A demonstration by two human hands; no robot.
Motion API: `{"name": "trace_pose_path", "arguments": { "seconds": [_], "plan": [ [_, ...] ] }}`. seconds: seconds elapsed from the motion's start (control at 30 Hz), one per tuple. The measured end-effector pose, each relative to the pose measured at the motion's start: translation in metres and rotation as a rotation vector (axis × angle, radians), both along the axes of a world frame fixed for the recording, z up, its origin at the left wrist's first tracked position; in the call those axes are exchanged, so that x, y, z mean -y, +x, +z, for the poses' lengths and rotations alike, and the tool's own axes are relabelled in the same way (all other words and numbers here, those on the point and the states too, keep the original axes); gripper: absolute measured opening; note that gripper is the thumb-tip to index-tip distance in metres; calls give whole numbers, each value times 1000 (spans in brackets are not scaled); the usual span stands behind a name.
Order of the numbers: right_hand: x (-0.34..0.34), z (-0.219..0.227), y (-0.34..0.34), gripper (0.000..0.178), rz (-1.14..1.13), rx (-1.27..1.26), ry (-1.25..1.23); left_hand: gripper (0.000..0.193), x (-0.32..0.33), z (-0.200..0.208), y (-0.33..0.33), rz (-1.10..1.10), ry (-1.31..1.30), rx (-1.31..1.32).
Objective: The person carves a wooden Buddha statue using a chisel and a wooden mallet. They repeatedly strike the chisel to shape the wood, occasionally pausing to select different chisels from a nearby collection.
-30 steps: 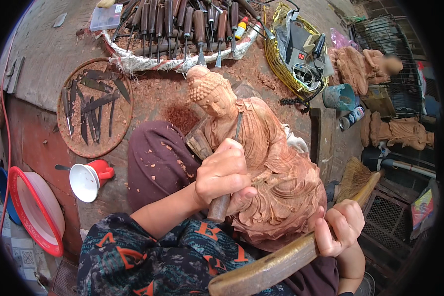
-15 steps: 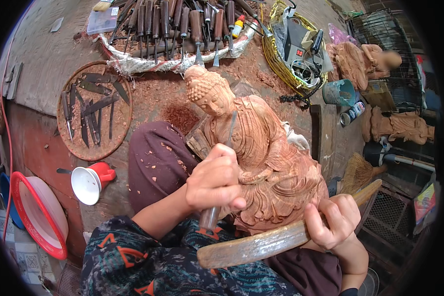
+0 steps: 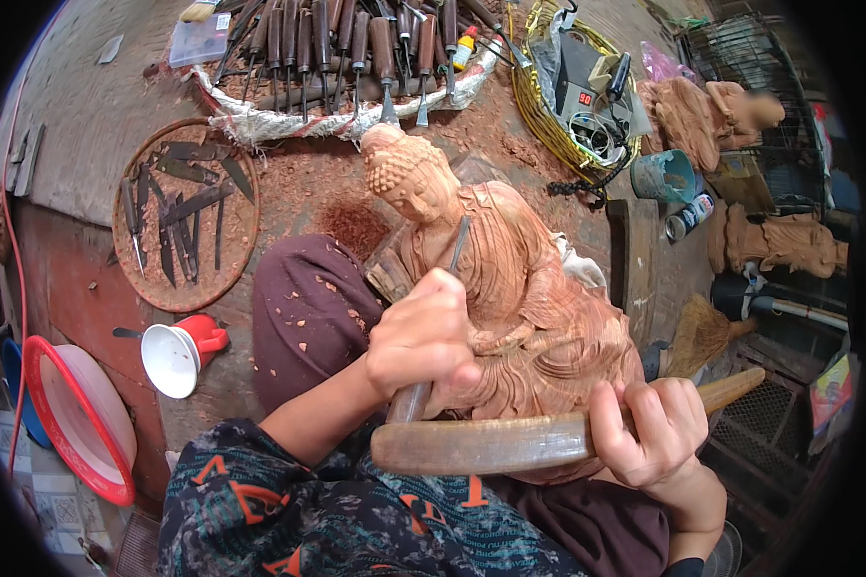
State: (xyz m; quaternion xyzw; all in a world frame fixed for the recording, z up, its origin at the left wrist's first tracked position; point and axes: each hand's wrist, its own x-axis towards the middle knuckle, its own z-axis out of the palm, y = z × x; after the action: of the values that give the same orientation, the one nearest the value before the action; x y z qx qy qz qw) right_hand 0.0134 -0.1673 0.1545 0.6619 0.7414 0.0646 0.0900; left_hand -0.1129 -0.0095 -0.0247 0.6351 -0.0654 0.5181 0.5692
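Note:
A carved reddish wooden statue of a seated figure (image 3: 508, 252) leans back in front of me, its head toward the far side. My left hand (image 3: 423, 334) is wrapped round a chisel (image 3: 412, 402), whose blade tip rests against the robe folds on the statue's chest. The chisel's handle points back toward me. In my right hand (image 3: 652, 431) is a curved wooden mallet (image 3: 486, 448), gripped near its thinner end. Its thick end lies at the butt of the chisel handle; whether they touch I cannot tell.
Many-handled chisels (image 3: 343, 38) lie in a row on a white sack at the back. A round tray (image 3: 252, 231) holds several blades. A red and white cup (image 3: 171, 361) and basin (image 3: 43, 385) stand left. Right are a wire-rimmed basket (image 3: 524, 96), a blue bucket (image 3: 656, 183) and other carvings (image 3: 770, 240).
The mallet's thick end has risen from below the chisel to the end of its handle, and the mallet lies more level. My left hand has shifted slightly upward with the chisel.

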Motion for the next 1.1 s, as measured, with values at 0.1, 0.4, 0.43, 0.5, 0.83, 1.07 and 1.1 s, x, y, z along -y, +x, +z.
{"name": "trace_pose_path", "arguments": {
  "seconds": [0.1,0.4,0.43,0.5,0.83,1.07,1.1],
  "plan": [
    [6,-5,8,31,126,-84,113,26,4,-1,2,0,-23,24],
    [2,-6,6,26,187,-73,127,25,0,-5,2,-30,-13,16],
    [2,-7,6,26,203,-67,142,26,0,-5,3,-24,-4,12],
    [-5,4,-9,31,5,70,-39,27,-3,-7,2,3,22,-9],
    [-16,-3,-7,24,160,49,79,15,-14,-16,-8,-40,103,-69],
    [-21,-8,-5,25,130,-11,58,20,-17,-7,-22,73,408,-114],
    [-20,-9,-4,25,164,-17,93,20,-16,-7,-22,48,343,-104]
  ]
}}
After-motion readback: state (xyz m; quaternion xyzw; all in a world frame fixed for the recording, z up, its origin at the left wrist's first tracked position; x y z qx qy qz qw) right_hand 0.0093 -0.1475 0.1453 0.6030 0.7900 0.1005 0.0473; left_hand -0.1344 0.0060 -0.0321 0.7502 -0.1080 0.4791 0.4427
